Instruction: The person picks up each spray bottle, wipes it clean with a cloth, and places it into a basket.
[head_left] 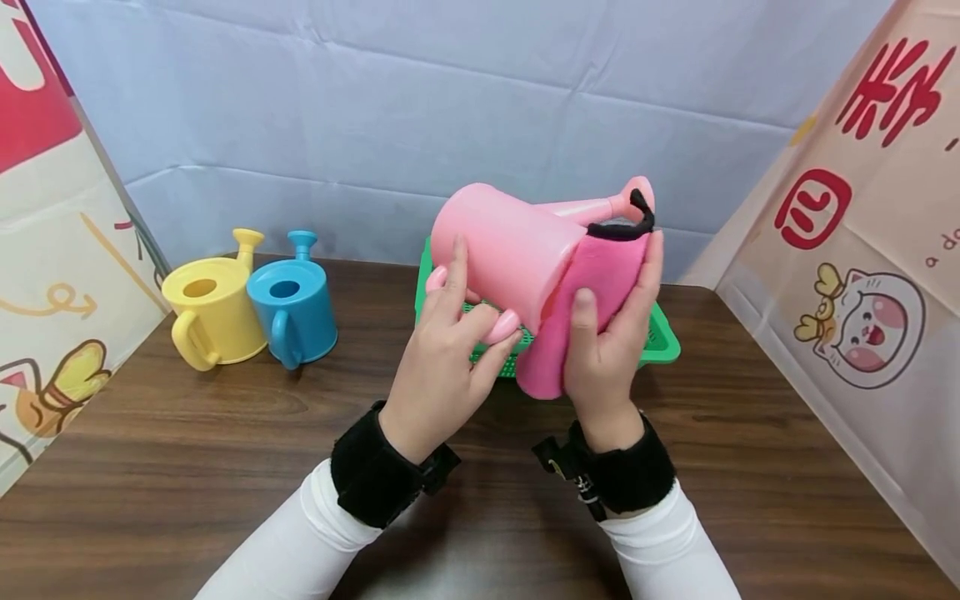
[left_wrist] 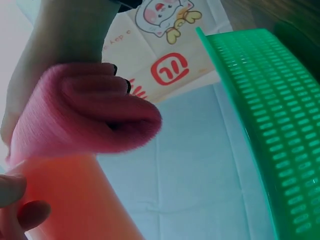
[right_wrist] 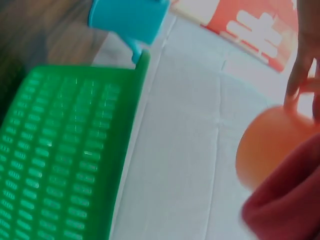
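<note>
While left fingers (head_left: 455, 271) grip a smooth cylindrical watering can (head_left: 510, 246), right fingers (head_left: 649, 275) clasp fuzzy cloth (head_left: 607, 265).

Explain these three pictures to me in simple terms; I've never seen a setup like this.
There's no machine here: a person works with two bare hands. The widest picture comes from a camera on the head, looking forward and down. The other two come from cameras worn on the left and right wrists, so they look close and tilted.

On the brown table stand a yellow watering can, a blue watering can and a green basket. The left hand holds a pink watering can tipped sideways; the right hand holds a pink cloth against its end.
</note>
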